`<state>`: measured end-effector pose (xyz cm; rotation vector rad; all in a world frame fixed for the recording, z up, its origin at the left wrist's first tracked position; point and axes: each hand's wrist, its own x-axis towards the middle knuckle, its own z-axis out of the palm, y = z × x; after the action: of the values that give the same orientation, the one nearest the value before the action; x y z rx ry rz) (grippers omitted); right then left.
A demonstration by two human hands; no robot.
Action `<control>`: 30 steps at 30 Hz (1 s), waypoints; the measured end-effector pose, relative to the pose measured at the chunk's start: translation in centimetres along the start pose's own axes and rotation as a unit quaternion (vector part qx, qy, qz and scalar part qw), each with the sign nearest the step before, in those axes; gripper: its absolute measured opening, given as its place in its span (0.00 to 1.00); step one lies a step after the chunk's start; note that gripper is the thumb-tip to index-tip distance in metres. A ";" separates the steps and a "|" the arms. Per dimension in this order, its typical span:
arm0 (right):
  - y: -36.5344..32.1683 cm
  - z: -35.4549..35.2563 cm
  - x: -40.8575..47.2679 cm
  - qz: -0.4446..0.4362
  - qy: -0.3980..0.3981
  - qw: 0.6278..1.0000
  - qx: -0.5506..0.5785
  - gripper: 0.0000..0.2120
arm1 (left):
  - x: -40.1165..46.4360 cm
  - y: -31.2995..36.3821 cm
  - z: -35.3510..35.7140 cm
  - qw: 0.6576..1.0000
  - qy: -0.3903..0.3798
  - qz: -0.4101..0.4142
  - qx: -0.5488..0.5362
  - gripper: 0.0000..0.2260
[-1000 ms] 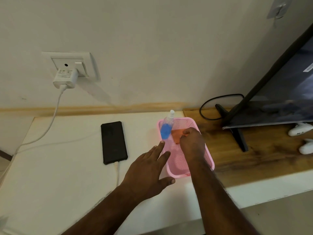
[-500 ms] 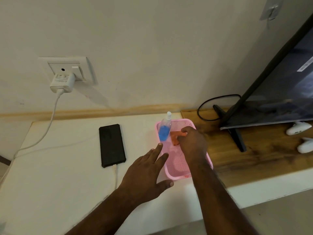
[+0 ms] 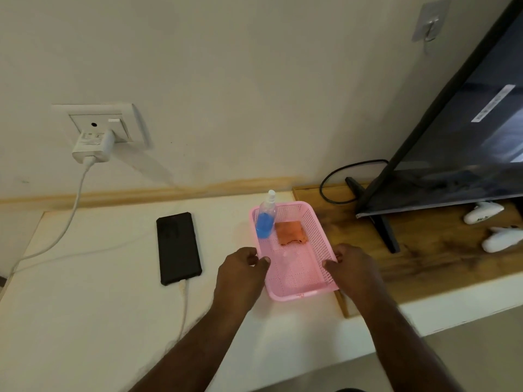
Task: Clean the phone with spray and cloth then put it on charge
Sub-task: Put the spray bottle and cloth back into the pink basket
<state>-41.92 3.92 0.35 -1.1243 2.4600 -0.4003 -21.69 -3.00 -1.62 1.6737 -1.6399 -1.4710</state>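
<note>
Both hands pinch the pink basket (image 3: 319, 244) by its rims, left hand (image 3: 240, 275) on the left, right hand (image 3: 353, 271) opposite, spray bottle (image 3: 266, 222) and orange cloth (image 3: 290, 232) at its far end, phone (image 3: 177, 247) lying plugged in to the left; cleaning looks finished, so only setting the basket aside remains

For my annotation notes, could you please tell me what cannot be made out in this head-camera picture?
- Phone port: too small to confirm the cable is seated.
- Left hand and right hand fingertips: hidden by the pink basket walls.
- Spray bottle base: behind the basket wall.
- TV: cut off by the right edge.
- TV sticker text: too small.
</note>
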 end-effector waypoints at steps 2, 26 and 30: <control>0.2 0.3 0.1 0.003 0.011 1.000 0.001 0.14 | -0.1 0.3 0.5 1.000 0.007 0.004 0.014 0.15; -3.6 0.0 8.5 -0.013 0.014 1.000 0.009 0.14 | 8.2 5.0 -1.2 0.998 0.046 0.039 0.030 0.06; -3.7 0.1 8.8 -0.014 0.024 1.000 0.010 0.15 | 8.5 5.0 -1.1 0.998 0.045 0.036 0.012 0.07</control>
<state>-44.70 -5.20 -0.29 -1.1562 2.4785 -0.4639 -25.17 -12.26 -0.51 1.6505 -1.6587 -1.3263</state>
